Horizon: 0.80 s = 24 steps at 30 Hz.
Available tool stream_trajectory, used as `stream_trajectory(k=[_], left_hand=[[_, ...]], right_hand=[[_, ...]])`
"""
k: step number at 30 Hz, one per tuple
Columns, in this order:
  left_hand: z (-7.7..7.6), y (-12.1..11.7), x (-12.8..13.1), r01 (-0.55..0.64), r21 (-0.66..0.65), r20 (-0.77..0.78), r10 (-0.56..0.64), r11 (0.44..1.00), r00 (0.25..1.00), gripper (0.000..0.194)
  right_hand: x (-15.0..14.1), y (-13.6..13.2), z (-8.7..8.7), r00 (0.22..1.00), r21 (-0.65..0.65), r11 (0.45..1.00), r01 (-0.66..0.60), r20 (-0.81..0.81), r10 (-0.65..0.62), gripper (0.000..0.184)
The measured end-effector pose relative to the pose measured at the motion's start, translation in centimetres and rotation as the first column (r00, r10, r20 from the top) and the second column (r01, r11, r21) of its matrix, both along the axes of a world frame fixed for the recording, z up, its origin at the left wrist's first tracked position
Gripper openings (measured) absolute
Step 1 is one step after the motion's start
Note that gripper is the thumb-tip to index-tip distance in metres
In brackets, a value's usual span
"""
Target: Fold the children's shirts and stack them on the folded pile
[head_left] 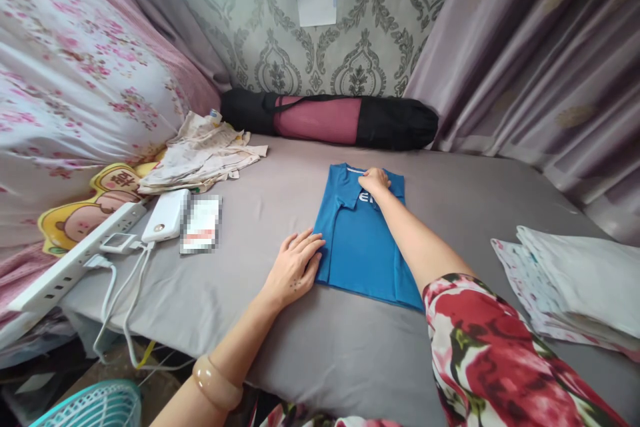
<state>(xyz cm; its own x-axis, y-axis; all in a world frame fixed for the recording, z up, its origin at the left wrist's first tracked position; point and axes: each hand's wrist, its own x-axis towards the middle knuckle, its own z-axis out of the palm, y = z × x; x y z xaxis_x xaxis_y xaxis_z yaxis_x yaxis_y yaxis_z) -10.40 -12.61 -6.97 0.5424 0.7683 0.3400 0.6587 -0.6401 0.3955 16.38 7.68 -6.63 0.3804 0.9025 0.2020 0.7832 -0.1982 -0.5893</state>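
Observation:
A blue T-shirt (363, 247) lies on the grey sheet in front of me, its sides and sleeves folded inward. Part of some white lettering shows below its collar. My left hand (297, 260) rests with outstretched fingers along the shirt's left edge, the fingertips touching the cloth. Up near the collar, my right hand (375, 180) is closed, with its fingers curled on the fabric. The right forearm crosses over the shirt's right side and hides part of it.
Folded pale cloths (585, 280) are stacked at the right. Rumpled light clothes (205, 153), a white power bank (167, 215) and a power strip (75, 257) with cables lie at the left. A long black-and-maroon bag (320, 120) lies along the wall. A turquoise fan (95, 407) stands below the bed edge.

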Motion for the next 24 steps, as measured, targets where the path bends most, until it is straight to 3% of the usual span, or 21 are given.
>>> stream_trajectory(k=[4,8,16,24], left_hand=[[0.0,-0.1,0.0,0.002,0.002,0.009,-0.002,1.000,1.000,0.034],[0.0,-0.1,0.1,0.004,0.009,0.015,-0.004,1.000,1.000,0.034],[0.0,-0.1,0.1,0.005,0.009,0.018,-0.005,1.000,1.000,0.034],[0.1,-0.1,0.1,0.001,-0.004,0.024,-0.001,1.000,1.000,0.034]], right_hand=[[-1.0,-0.7,0.7,0.999,-0.032,0.999,0.037,0.037,-0.036,0.009],[-2.9,-2.2,1.3,0.992,0.010,0.997,-0.080,0.102,0.079,0.019],[-6.3,-4.5,0.9,0.899,-0.106,0.946,-0.308,0.293,0.326,0.036],[-7.6,-4.9,0.7,0.833,-0.170,0.911,-0.376,0.367,0.413,0.036]])
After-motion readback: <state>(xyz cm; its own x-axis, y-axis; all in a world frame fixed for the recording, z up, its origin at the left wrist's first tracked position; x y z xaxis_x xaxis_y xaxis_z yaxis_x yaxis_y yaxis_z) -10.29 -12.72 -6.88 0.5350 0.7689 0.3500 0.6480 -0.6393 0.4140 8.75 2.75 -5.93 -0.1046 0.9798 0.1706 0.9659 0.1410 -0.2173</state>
